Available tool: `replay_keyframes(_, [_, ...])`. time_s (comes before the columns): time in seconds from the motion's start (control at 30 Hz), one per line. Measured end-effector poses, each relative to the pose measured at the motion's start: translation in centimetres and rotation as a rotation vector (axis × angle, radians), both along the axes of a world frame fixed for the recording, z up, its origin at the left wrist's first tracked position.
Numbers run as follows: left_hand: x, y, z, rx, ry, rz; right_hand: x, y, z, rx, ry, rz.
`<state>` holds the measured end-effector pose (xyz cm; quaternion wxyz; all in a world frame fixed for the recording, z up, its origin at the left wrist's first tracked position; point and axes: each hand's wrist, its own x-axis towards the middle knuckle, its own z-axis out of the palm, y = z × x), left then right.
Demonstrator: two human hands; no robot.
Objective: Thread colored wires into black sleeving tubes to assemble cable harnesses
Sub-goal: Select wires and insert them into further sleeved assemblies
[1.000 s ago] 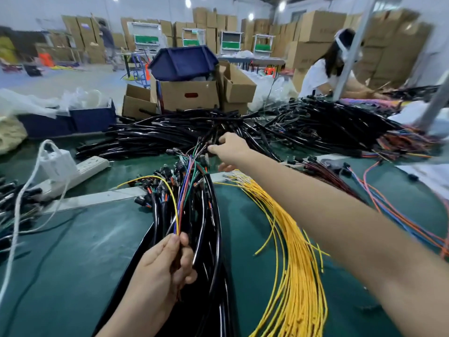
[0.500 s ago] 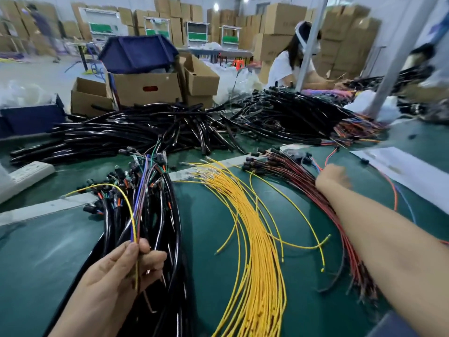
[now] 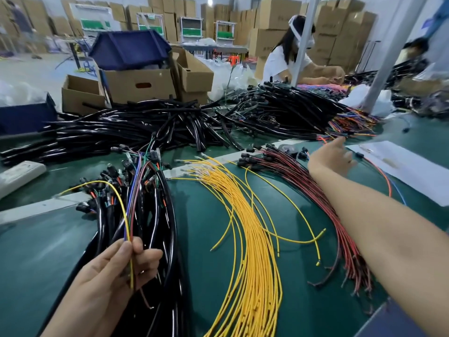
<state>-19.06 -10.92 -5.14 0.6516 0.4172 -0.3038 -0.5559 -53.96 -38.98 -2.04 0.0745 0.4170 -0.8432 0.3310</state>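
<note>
left hand (image 3: 116, 266) is pinching a few colored wires (image 3: 127, 215), right hand (image 3: 332, 158) stretched out over the red wires (image 3: 315, 198), fingers loose, holding nothing

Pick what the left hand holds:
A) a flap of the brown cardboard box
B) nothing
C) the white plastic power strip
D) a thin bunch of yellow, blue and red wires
D: the left hand pinches the thin bunch of yellow, blue and red wires between thumb and fingers above the green table mat, while the right hand reaches out with its fingers straight and holds nothing.
</note>
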Motion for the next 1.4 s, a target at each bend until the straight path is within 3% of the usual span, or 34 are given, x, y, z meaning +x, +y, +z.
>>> replay_keyframes(0.13, [0.0,0.0,0.0,0.009,0.018,0.003,5.2,0.7,5.8,-0.372,-0.108,0.182])
replay_keyframes(0.2, [-0.1,-0.1,0.1,0.012,0.019,0.015,9.2,2.1,9.3,-0.561,-0.014,0.336])
replay_keyframes(0.3, [-0.3,0.1,0.4,0.009,0.010,0.007,16.0,6.4,13.0,-0.851,0.226,0.731])
replay_keyframes(0.37, [-0.4,0.0,0.6,0.011,0.039,-0.024,20.0,9.8,13.4,-0.918,0.276,0.984])
replay_keyframes(0.43, [-0.6,0.0,0.8,0.014,0.074,-0.015,23.0,12.5,12.0,-0.841,0.278,1.193])
replay_keyframes(0.5, [-0.7,0.0,0.9,0.033,0.108,0.004,24.7,14.5,9.5,-0.602,0.287,1.346])
replay_keyframes(0.6, [-0.9,0.1,1.3,0.067,0.173,0.017,26.2,15.2,5.1,-0.193,0.528,1.439])
replay_keyframes(0.67, [-0.7,0.0,1.1,0.090,0.225,0.055,26.6,15.1,3.1,-0.064,0.669,1.521])
replay_keyframes(0.7, [-0.7,-0.1,1.0,0.107,0.235,0.084,26.6,14.8,2.5,-0.042,0.631,1.574])
replay_keyframes(0.83, [-0.6,-0.3,1.1,0.107,0.228,0.095,25.3,13.0,1.5,-0.138,0.105,1.698])
replay_keyframes(0.93, [-0.5,0.0,0.9,0.104,0.228,0.073,24.1,11.8,1.5,-0.153,0.058,1.655])
replay_keyframes(1.07, [-0.4,0.1,0.7,0.086,0.197,0.037,22.4,10.8,1.4,-0.174,0.152,1.614])
replay_keyframes(1.27, [-0.5,0.1,0.6,0.048,0.108,-0.001,24.9,12.2,5.3,-0.468,0.388,1.671])
replay_keyframes(1.33, [-0.7,0.1,0.5,0.040,0.017,-0.006,27.1,13.3,6.8,-0.438,0.501,1.751])
replay_keyframes(1.4, [-0.7,0.1,0.4,0.034,-0.019,-0.007,29.8,14.3,7.7,-0.278,0.689,1.879])
